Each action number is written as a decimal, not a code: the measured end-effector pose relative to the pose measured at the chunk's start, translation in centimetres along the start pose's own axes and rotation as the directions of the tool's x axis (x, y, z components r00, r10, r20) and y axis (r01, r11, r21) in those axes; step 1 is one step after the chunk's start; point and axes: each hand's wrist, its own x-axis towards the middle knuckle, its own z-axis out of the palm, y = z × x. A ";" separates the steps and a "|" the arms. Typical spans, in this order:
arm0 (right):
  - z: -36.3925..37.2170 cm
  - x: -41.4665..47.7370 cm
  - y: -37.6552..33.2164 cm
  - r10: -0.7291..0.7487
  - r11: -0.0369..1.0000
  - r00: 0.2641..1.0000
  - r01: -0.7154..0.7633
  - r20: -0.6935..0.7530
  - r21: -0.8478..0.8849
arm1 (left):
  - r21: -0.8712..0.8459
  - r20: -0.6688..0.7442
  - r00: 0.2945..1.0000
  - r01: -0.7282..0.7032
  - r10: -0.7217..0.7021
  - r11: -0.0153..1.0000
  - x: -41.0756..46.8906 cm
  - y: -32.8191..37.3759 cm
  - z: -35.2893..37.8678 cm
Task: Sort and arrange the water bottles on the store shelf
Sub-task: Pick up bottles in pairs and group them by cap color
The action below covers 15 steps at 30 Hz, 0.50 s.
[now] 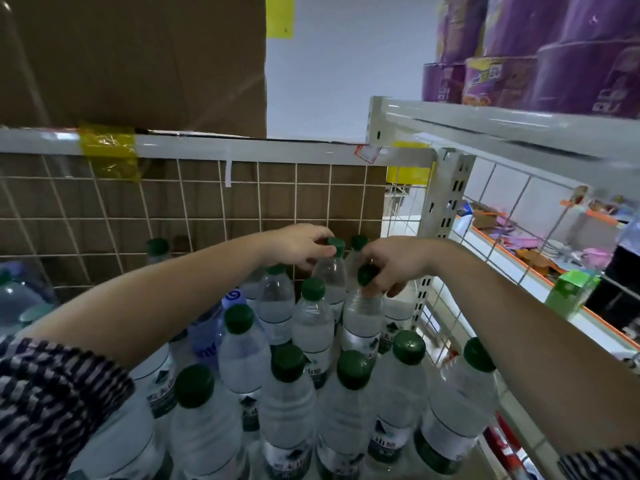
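Observation:
Several clear water bottles with dark green caps (pixel 289 396) stand packed together on the shelf below me. At the back of the group, my left hand (pixel 301 245) grips the neck of a rear bottle (pixel 330 271) just under its green cap. My right hand (pixel 391 263) pinches the cap end of a neighbouring bottle (pixel 362 317), which stands slightly nearer to me. Both forearms reach over the front rows. A bottle with a blue label (pixel 207 327) lies among them under my left forearm.
A white wire grid (pixel 194 209) backs the shelf, with a brown cardboard box (pixel 138 64) above it. A perforated white upright (pixel 445 202) bounds the right side. Purple packs (pixel 540 60) sit on the upper right shelf. Larger water jugs (pixel 17 299) stand at the left.

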 end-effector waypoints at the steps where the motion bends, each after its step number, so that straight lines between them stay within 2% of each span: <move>1: 0.0 0.0 0.0 -0.001 1.000 1.000 0.001 0.013 -0.001 | 0.049 0.016 1.000 0.006 -0.007 0.999 -0.1 0.1 0.3; 4: -0.2 -0.3 0.2 0.003 1.000 0.999 -0.002 0.052 -0.014 | 0.196 0.066 0.998 0.009 -0.023 0.981 0.0 0.5 0.6; 7: -0.2 -0.8 -0.3 0.006 1.000 0.996 -0.004 0.091 -0.025 | 0.254 0.111 0.993 0.014 -0.044 0.967 -0.2 0.9 0.4; 9: -0.5 -1.1 -1.1 -0.002 0.997 0.998 0.008 0.064 -0.080 | 0.372 0.108 0.994 -0.017 -0.025 0.928 -0.9 1.2 -0.2; 12: -1.3 -2.1 -3.7 -0.080 0.974 0.989 0.052 -0.124 -0.219 | 0.474 -0.001 0.999 -0.045 0.052 0.879 -3.2 0.8 -2.4; 15: -1.5 -3.2 -8.0 -0.253 0.944 0.918 0.165 -0.307 -0.286 | 0.451 -0.171 0.981 -0.007 0.094 0.892 -7.0 -0.6 -5.7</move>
